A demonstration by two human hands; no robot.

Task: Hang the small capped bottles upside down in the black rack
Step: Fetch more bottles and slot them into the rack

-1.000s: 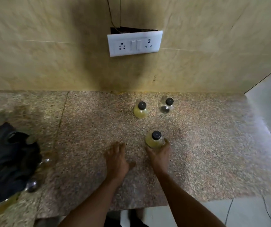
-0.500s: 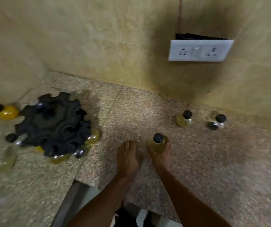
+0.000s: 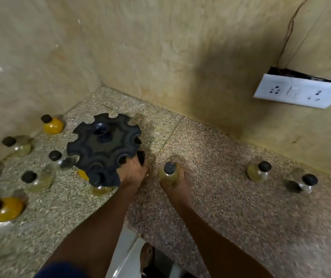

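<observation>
The black rack [image 3: 102, 145], round with notched slots, stands on the granite counter [image 3: 230, 197] near the corner. My left hand [image 3: 134, 171] grips its right lower edge. My right hand [image 3: 175, 184] holds a small bottle [image 3: 168, 173] of pale yellow liquid with a black cap, upright, just right of the rack. Bottles hang under the rack's near rim; one [image 3: 100, 190] shows below it. Two more capped bottles stand to the right: a yellowish one [image 3: 257, 171] and a clear one [image 3: 305, 184].
Several capped bottles stand left of the rack, among them orange ones [image 3: 52, 125] [image 3: 5, 208] and pale ones [image 3: 21, 146] [image 3: 38, 180]. Tiled walls meet behind the rack. A white socket plate [image 3: 299, 93] hangs on the right wall. The counter's front edge runs below my arms.
The view has swung left, bringing the rack closer. My left hand moved from the counter onto the rack's edge. My right hand carried the bottle along beside it.
</observation>
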